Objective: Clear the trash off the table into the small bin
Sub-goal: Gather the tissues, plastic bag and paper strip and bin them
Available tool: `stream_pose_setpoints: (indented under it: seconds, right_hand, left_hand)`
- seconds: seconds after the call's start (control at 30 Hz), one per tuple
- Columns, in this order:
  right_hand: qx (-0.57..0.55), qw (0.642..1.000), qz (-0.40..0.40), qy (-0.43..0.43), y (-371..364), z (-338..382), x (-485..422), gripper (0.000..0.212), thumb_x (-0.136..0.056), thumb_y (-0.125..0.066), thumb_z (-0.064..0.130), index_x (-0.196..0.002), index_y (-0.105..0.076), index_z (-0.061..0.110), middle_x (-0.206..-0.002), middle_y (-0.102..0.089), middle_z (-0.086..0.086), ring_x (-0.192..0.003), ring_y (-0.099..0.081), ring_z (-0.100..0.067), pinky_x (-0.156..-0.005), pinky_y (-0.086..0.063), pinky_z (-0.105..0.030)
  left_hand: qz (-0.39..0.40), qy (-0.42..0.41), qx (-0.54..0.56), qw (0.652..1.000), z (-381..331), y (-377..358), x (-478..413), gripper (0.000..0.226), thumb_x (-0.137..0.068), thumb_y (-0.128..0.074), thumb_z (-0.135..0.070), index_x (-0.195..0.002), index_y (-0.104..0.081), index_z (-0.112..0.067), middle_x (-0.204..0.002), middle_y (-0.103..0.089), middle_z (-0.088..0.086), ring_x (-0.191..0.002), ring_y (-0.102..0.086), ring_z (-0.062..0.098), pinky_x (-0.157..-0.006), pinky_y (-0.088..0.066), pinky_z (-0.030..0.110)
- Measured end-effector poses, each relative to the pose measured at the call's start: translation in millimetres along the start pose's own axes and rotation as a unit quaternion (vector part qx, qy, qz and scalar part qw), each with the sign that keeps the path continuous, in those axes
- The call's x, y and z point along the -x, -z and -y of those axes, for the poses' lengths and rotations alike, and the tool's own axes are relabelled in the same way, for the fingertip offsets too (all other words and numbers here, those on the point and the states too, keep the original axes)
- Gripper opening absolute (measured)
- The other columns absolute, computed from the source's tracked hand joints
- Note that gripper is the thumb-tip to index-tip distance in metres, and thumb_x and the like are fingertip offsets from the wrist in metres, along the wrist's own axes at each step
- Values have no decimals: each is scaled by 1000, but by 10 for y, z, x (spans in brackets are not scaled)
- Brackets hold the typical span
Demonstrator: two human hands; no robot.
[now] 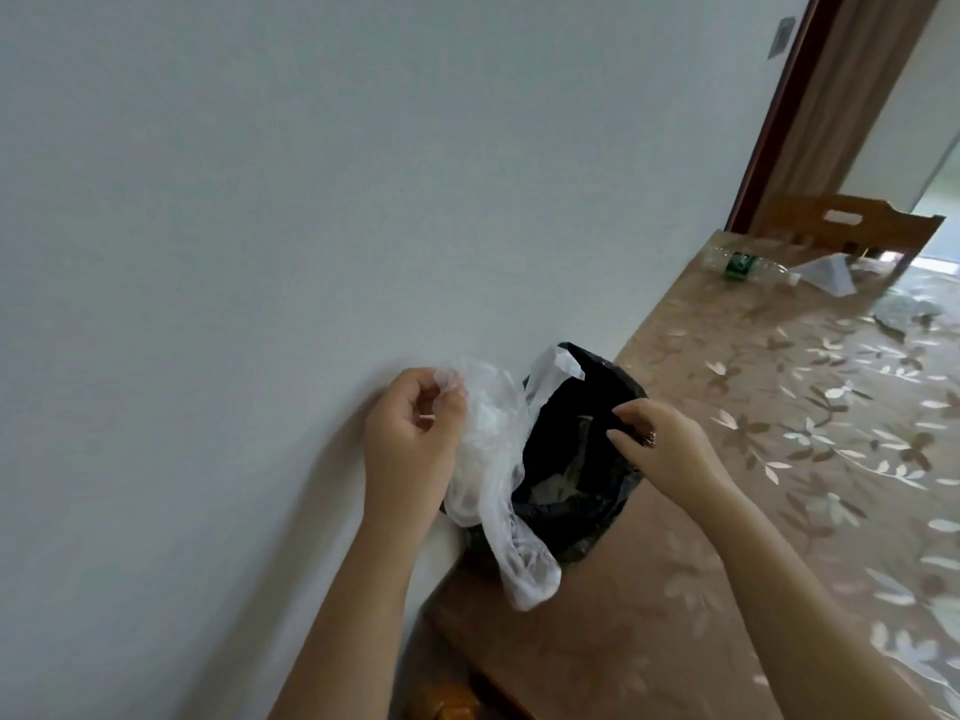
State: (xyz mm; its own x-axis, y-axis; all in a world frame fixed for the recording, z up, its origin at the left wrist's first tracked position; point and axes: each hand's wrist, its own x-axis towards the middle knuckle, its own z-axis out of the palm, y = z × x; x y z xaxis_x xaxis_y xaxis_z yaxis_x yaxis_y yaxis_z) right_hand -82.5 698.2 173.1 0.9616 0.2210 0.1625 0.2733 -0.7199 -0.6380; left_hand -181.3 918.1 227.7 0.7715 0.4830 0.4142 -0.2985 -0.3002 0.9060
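Head view, single frame. Two bare hands in the lower centre of the frame. Left hand (415, 433), fingers curled, grasps one clear plastic bag (493, 470); the bag is crumpled at the fist, hangs down over the near-left rim of the bin, and one loose handle loop of it stands up toward the bin's far rim. Right hand (657, 441) pinches the right edge of the black liner (602, 379) between thumb and fingertips; one ring shows on a finger of this hand. One small bin (571, 527), lined in black, stands on the desk (753, 459) at its wall-side edge, centre of the frame; pale scraps lie in its bottom, too dim to count or name. The desk carries a brown cover with a pale leaf print and a glossy clear sheet over it. At the upper right, on the far end of the desk, well apart from the bin: one clear plastic bottle (748, 265) with a green label, lying on its side; one white crumpled paper (831, 272) just right of it; one more clear wrapper (906, 314) nearer, blurred. One wooden chair back (852, 223) stands behind the far end. White wall (311, 200) fills the left of the frame.
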Motion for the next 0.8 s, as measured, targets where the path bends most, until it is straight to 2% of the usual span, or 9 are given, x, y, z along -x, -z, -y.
stream_pose_setpoints:
  seconds: [0.07, 0.2, 0.4, 0.53, 0.67, 0.8]
  right_hand:
    - [3, 999, -33, -9, 79, -64, 130, 26, -81, -65, 21, -106, -60, 16, -101, -62, -3, -91, -55, -18, -78, -40, -27]
    - [6, 997, -74, -30, 195, -176, 401, 22, -79, -67, 20, -100, -63, 17, -94, -58, 2, -89, -52, -14, -78, -36, -25]
    - [18, 993, -95, -72, 267, -324, 679, 23, -79, -66, 19, -101, -63, 16, -93, -55, 5, -87, -51, -13, -78, -35, -24]
    - [22, 990, -122, -64, 261, -402, 821, 18, -77, -68, 10, -95, -65, 13, -84, -52, 14, -78, -51, -6, -75, -35, -10]
    - [24, 983, -142, -111, 258, -541, 1009, 22, -78, -67, 16, -100, -63, 14, -96, -60, 1, -91, -57, -19, -79, -43, -29]
    - [51, 976, -160, -137, 318, -641, 1327, 23, -78, -67, 20, -101, -63, 15, -103, -64, -2, -96, -58, -21, -78, -44, -30]
  left_hand:
    - [32, -31, -27, 999, 0, -178, -73, 15, -85, -59, -25, -71, -57, -29, -61, -58, -23, -56, -49, -3, -52, -38, 9]
    - [78, -66, -71, 992, 78, -526, -230, 16, -88, -56, -16, -74, -56, -24, -65, -56, -14, -60, -50, 0, -54, -38, 8]
    - [143, -41, -141, 979, 388, -858, -410, 3, -87, -55, -16, -85, -57, -15, -81, -61, -1, -73, -54, 10, -58, -38, 7]
    - [191, -29, -190, 963, 537, -911, -323, 15, -86, -58, -21, -99, -59, -14, -95, -62, 2, -80, -55, 10, -63, -37, 9]
    - [205, -122, -225, 945, 457, -934, 36, 23, -86, -58, -20, -106, -58, -10, -100, -56, 3, -92, -54, 16, -76, -39, 22]
    - [256, -220, -233, 912, 260, -1054, 612, 18, -82, -62, -15, -97, -60, -5, -95, -61, 10, -88, -56, 24, -74, -47, 33]
